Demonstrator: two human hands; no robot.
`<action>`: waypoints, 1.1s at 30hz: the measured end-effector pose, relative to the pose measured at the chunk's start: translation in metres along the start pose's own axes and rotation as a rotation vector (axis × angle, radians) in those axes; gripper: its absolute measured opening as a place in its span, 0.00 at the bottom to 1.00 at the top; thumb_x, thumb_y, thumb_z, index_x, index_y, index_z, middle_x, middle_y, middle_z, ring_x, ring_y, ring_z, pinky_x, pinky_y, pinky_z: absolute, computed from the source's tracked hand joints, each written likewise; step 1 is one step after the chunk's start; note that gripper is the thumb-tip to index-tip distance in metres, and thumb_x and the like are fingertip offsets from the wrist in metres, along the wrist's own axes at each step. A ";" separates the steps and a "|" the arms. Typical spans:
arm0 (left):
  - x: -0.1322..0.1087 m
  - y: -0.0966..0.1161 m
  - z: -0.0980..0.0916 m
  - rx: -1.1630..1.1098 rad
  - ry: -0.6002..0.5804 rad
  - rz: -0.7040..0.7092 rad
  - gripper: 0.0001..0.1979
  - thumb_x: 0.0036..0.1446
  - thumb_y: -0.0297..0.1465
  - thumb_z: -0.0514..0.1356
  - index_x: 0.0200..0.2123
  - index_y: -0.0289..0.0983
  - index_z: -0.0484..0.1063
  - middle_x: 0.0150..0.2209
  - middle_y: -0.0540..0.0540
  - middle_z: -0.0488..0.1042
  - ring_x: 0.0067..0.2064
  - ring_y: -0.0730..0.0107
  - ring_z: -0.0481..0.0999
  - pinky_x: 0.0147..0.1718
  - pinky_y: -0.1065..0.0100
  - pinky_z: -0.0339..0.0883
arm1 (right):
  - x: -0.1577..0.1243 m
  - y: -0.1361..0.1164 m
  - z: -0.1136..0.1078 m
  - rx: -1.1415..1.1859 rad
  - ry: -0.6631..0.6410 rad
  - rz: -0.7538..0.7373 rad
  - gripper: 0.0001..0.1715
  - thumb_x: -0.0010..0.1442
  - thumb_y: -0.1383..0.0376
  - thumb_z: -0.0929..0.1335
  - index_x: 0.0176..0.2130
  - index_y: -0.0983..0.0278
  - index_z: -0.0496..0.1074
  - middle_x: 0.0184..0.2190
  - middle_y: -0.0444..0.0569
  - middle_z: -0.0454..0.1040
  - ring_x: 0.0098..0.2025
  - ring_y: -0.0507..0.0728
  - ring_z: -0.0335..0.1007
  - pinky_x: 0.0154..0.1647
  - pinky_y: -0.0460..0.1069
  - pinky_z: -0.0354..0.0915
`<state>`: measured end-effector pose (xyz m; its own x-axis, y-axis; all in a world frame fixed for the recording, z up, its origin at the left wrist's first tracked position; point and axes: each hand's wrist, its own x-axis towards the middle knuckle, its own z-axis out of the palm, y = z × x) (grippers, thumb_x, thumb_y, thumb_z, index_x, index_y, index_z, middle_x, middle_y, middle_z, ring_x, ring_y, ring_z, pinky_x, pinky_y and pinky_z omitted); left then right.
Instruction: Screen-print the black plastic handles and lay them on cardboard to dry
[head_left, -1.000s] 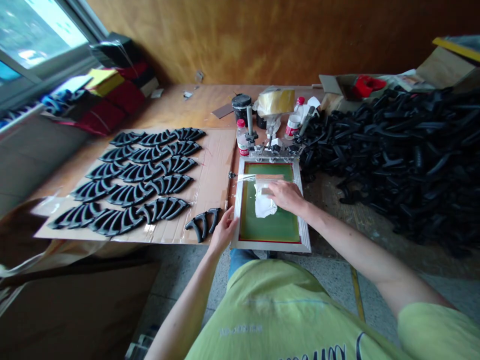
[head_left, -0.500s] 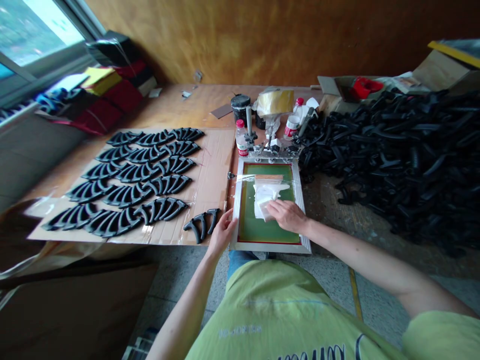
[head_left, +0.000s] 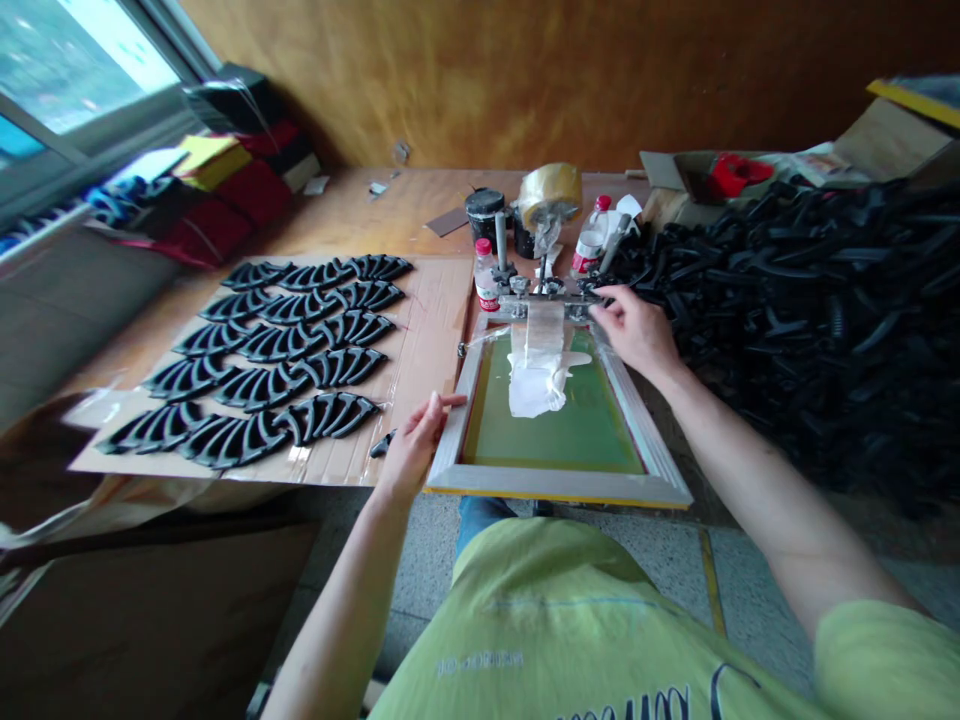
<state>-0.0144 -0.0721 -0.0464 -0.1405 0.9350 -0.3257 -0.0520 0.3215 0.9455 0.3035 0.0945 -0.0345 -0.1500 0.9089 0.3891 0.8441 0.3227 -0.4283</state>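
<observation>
A silk-screen frame (head_left: 559,480) with a green mesh lies before me, its near end raised off the table. My left hand (head_left: 421,432) grips its left side, the index finger stretched along the edge. White ink (head_left: 534,388) is pooled on the mesh. A squeegee (head_left: 545,330) leans against the hinge clamp (head_left: 517,303) at the frame's far end, its lower part in the ink. My right hand (head_left: 636,328) is beside the clamp's right end, fingers apart with nothing in them. Partly hidden behind my left hand is a black curved handle (head_left: 382,444).
Rows of black curved handles (head_left: 281,360) lie on cardboard (head_left: 427,350) at left. A large heap of black parts (head_left: 780,320) fills the right. Behind the clamp stand bottles (head_left: 486,280), a black tub (head_left: 484,212) and a tape roll (head_left: 551,193).
My right hand has let go of the squeegee, which now leans at the far end, and moved up and right. The frame's near end has risen with my left hand on it.
</observation>
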 end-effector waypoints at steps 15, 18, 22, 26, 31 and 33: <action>0.014 0.045 0.066 -0.187 0.003 0.192 0.28 0.58 0.56 0.57 0.45 0.37 0.72 0.37 0.41 0.79 0.35 0.66 0.79 0.26 0.72 0.71 | -0.123 -0.038 0.080 -0.140 -0.434 0.051 0.09 0.69 0.62 0.62 0.39 0.63 0.68 0.33 0.54 0.75 0.38 0.59 0.71 0.37 0.50 0.64; -0.016 -0.016 0.084 -0.139 -0.253 -0.221 0.30 0.51 0.56 0.63 0.43 0.36 0.73 0.41 0.37 0.80 0.40 0.56 0.80 0.27 0.67 0.73 | -0.137 -0.071 0.073 -0.058 -0.327 -0.011 0.11 0.70 0.60 0.60 0.40 0.62 0.67 0.35 0.55 0.75 0.40 0.61 0.71 0.39 0.52 0.65; -0.027 -0.061 0.080 -0.392 -0.118 -0.363 0.23 0.55 0.51 0.62 0.38 0.36 0.71 0.40 0.39 0.80 0.41 0.59 0.81 0.34 0.64 0.75 | -0.151 -0.085 0.071 0.136 -0.343 -0.438 0.10 0.69 0.65 0.61 0.40 0.61 0.71 0.40 0.52 0.75 0.45 0.59 0.68 0.46 0.53 0.66; -0.011 -0.084 0.016 -0.252 0.157 -0.332 0.23 0.56 0.49 0.62 0.41 0.35 0.70 0.42 0.39 0.80 0.35 0.64 0.81 0.29 0.69 0.72 | -0.125 0.011 0.050 0.045 -0.342 -0.324 0.18 0.65 0.72 0.59 0.43 0.60 0.75 0.45 0.52 0.75 0.48 0.59 0.67 0.49 0.53 0.65; -0.008 -0.126 -0.090 0.372 0.461 -0.423 0.27 0.63 0.52 0.48 0.48 0.35 0.67 0.38 0.39 0.81 0.32 0.64 0.81 0.30 0.67 0.72 | -0.084 0.194 0.017 -0.396 -0.222 0.287 0.28 0.57 0.74 0.61 0.54 0.64 0.74 0.52 0.62 0.71 0.49 0.64 0.63 0.46 0.56 0.61; -0.008 -0.141 -0.113 0.606 0.443 -0.508 0.29 0.65 0.51 0.43 0.49 0.33 0.67 0.36 0.37 0.81 0.32 0.62 0.81 0.30 0.66 0.72 | -0.083 0.241 0.011 -0.418 -0.272 0.375 0.28 0.55 0.73 0.62 0.52 0.63 0.76 0.54 0.65 0.70 0.45 0.65 0.64 0.40 0.58 0.61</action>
<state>-0.1175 -0.1421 -0.1775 -0.6170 0.5559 -0.5570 0.2999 0.8205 0.4867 0.5137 0.0996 -0.1793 0.1162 0.9928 0.0289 0.9866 -0.1120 -0.1188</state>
